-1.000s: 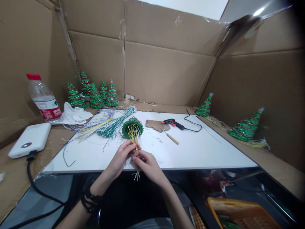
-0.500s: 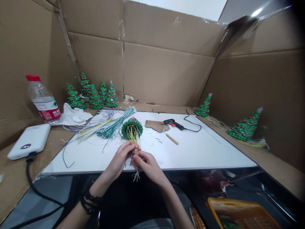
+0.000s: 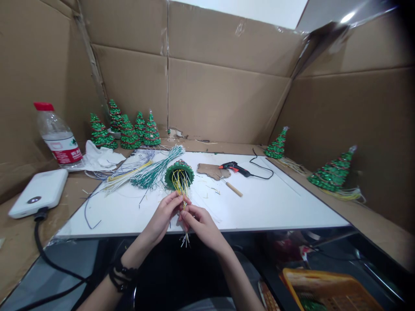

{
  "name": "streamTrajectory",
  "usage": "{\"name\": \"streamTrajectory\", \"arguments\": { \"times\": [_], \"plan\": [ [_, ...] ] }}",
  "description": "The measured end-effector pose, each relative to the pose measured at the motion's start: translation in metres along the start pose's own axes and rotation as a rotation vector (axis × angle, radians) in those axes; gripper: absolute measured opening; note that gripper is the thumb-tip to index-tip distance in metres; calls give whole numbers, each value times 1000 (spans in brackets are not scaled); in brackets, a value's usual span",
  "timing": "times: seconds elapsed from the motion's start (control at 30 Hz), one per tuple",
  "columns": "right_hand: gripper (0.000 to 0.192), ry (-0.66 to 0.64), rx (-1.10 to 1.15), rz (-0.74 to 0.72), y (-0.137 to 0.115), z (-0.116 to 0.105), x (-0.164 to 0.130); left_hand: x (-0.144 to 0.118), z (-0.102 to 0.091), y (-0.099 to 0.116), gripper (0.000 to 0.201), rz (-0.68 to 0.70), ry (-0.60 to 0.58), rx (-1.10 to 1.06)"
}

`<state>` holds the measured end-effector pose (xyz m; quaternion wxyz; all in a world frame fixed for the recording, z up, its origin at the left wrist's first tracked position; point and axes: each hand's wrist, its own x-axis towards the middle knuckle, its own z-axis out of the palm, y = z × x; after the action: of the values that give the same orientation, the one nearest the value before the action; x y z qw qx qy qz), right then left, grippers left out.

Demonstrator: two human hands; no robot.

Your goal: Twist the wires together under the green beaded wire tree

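Note:
A small green Christmas tree [image 3: 169,176] lies on its side on the white board, its hollow base facing me. Yellow and white wires [image 3: 182,183] run out of that base toward me. Both hands are closed round this bundle near the board's front edge: my left hand [image 3: 168,212] pinches it nearer the tree, and my right hand [image 3: 201,222] grips it just beside and below. The stripped-looking wire ends [image 3: 185,240] stick out under my fingers. Fingertips of the two hands nearly touch, partly hiding the wires.
Green and white wire bundles [image 3: 152,170] lie left of the tree. A glue gun [image 3: 238,168], a cardboard scrap [image 3: 210,171] and a wooden-handled tool [image 3: 234,188] lie right. Several finished-looking trees [image 3: 129,134] stand back left. A bottle [image 3: 61,142] and power bank [image 3: 40,192] sit left; a yellow basket [image 3: 330,280] is below right.
Almost nothing differs. Both hands keep the same hold on the wires, and the view has shifted very slightly.

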<state>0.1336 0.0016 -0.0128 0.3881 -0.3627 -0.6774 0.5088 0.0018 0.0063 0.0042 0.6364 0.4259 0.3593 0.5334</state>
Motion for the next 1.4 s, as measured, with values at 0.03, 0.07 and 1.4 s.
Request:
{"name": "streamTrajectory", "arguments": {
  "times": [0.03,0.07,1.4],
  "plan": [
    [27,1,-3,4,0,0,0,0,0,0,13,3,1,0],
    [27,2,-6,6,0,0,0,0,0,0,13,6,2,1],
    [28,74,-149,-13,1,3,-2,1,2,-4,18,13,-20,43]
  ]
}}
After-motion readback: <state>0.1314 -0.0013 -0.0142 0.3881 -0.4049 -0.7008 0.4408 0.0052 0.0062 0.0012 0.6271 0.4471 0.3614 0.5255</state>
